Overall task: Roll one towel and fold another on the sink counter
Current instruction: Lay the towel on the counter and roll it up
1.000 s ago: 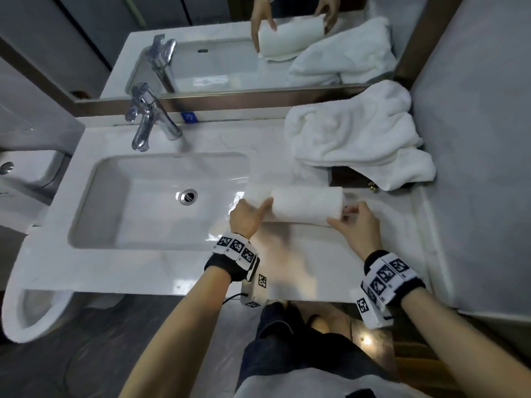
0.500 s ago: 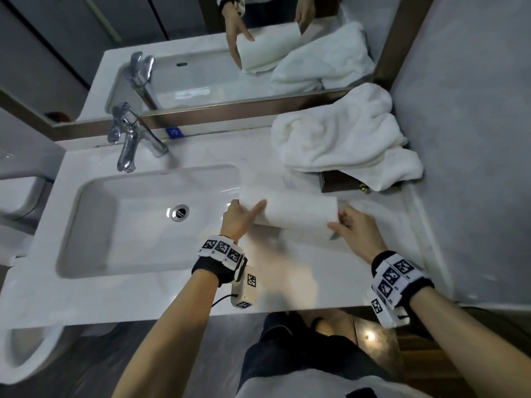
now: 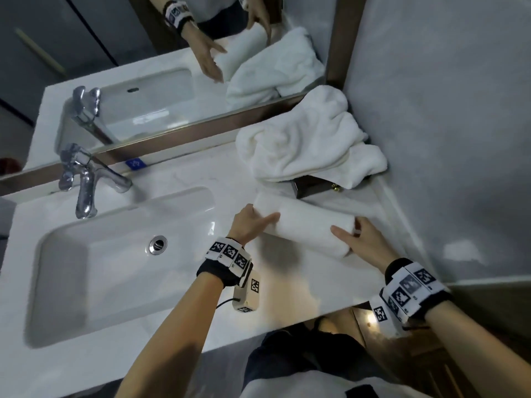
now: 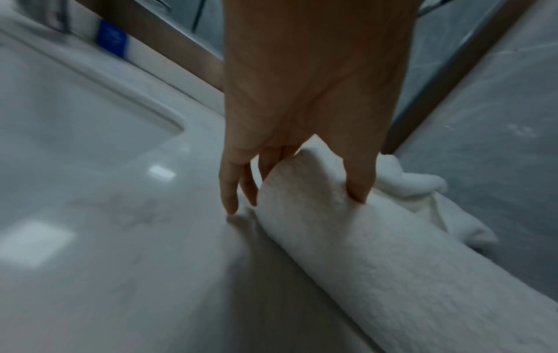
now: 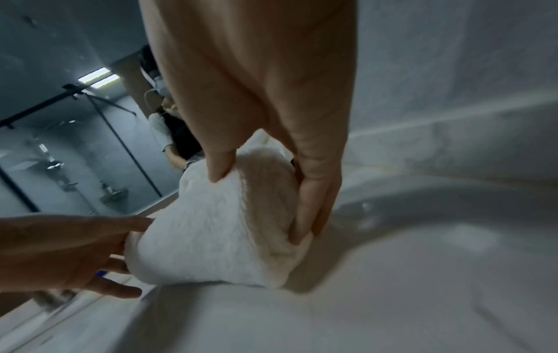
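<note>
On counter, both hands gripping rolled towel.

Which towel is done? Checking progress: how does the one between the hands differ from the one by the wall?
The rolled towel is a tight cylinder lying on the counter, held at both ends by the left hand and right hand. The loose towel lies crumpled and untouched, draped over a dark box. Both are white.

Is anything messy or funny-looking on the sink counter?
Yes: the crumpled towel in the back corner is heaped up, not folded, and droops over a small dark box. The rolled towel looks tidy, held at both ends by the left hand and right hand.
</note>
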`<state>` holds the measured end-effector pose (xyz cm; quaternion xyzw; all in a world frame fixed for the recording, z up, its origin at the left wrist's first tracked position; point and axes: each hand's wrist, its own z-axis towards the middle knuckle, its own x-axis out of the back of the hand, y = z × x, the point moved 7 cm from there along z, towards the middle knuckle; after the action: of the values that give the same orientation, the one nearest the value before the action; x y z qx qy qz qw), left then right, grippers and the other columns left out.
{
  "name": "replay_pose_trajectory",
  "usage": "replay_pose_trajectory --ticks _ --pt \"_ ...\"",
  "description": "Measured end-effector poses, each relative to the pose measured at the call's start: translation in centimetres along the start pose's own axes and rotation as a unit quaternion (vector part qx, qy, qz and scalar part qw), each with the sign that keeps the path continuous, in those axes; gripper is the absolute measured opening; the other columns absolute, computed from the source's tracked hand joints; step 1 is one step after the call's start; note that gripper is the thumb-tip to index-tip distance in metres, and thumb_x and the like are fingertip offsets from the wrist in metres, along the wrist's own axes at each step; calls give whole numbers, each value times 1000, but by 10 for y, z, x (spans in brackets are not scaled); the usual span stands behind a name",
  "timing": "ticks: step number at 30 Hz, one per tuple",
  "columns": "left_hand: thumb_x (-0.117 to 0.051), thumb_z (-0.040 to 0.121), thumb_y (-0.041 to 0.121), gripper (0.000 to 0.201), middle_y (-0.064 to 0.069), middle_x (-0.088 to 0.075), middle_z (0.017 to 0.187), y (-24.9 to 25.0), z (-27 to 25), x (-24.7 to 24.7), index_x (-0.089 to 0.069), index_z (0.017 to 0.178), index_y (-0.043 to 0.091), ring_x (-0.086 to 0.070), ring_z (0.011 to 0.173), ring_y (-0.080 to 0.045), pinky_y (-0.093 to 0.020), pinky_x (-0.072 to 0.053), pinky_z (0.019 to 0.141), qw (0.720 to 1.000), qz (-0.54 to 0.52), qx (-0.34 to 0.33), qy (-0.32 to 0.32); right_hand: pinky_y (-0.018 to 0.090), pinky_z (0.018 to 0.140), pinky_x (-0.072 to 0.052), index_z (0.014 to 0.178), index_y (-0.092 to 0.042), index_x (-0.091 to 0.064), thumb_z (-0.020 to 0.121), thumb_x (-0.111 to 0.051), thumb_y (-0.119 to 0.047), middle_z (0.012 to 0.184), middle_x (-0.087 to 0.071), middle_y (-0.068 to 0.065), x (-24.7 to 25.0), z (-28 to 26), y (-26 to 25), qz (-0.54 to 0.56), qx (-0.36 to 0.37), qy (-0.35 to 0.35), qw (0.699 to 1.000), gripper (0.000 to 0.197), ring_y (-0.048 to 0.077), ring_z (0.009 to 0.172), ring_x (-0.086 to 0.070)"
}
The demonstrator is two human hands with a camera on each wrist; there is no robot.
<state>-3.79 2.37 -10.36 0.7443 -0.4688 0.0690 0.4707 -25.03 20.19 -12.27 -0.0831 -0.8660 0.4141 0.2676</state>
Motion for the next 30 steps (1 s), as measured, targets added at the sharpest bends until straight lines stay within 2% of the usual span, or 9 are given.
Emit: replay_pose_trajectory --ticks 3,7,11,13,16,20,23,26,30 --pt "-68 80 48 63 -11 -60 120 25 7 -19 -52 121 4 -56 107 -26 -37 -48 95 998 51 -19 -42 26 68 -50 112 -14 -53 79 -66 -49 105 -64 0 19 -12 14 -8 -24 20 999 50 14 90 -62" --pt "-64 82 48 63 -16 -63 118 51 10 -52 -54 119 -2 -58 107 -27 -35 -47 94 989 111 -49 -90 39 82 -55 106 -13 -62 87 -55 -49 99 -70 3 36 -30 26 1 -42 36 998 42 21 91 -67" --pt "-61 85 48 63 -15 -60 124 76 6 -85 -50 126 0 -55 117 -30 -40 -45 100 982 136 -91 -99 34 73 -54 113 -7 -58 92 -52 -43 101 -69 15 53 -47 41 47 -74 104 991 43 27 89 -66" --pt "-60 85 48 66 -14 -58 127 93 5 -99 -47 128 0 -53 119 -30 -41 -44 101 978 142 -123 -96 39 77 -56 116 -6 -56 92 -53 -42 102 -68 14 57 -57 51 91 -96 129 983 44 27 91 -65" --pt "-60 85 50 72 -16 -58 128 115 7 -123 -44 129 -4 -54 119 -32 -40 -44 100 967 163 -161 -115 34 76 -54 107 -6 -62 92 -54 -37 102 -69 14 63 -73 64 145 -95 177 969 35 20 89 -66" --pt "-59 85 52 77 -17 -54 133 140 12 -146 -36 136 -2 -51 124 -32 -36 -39 100 958 179 -183 -129 52 98 -46 99 -7 -58 93 -52 -40 108 -64 18 59 -83 76 198 -139 202 949 34 33 104 -60" --pt "-58 88 46 81 -15 -46 142 155 15 -156 -22 146 4 -42 132 -31 -37 -35 105 953 171 -203 -144 55 100 -43 102 -2 -56 94 -52 -37 111 -61 24 56 -83 75 238 -157 224 932 36 37 107 -58" --pt "-58 90 36 78 -13 -33 152 170 8 -156 -12 151 18 -33 139 -30 -42 -29 114 936 144 -286 -145 54 100 -44 114 3 -55 93 -53 -36 112 -62 21 56 -83 77 286 -165 262 907 45 35 107 -58" --pt "-58 91 26 62 -17 -38 143 184 3 -143 -32 145 10 -36 133 -32 -40 -29 113 900 181 -387 -80 51 98 -47 116 4 -54 91 -57 -35 114 -63 20 58 -76 70 330 -165 293 882 47 33 106 -60"
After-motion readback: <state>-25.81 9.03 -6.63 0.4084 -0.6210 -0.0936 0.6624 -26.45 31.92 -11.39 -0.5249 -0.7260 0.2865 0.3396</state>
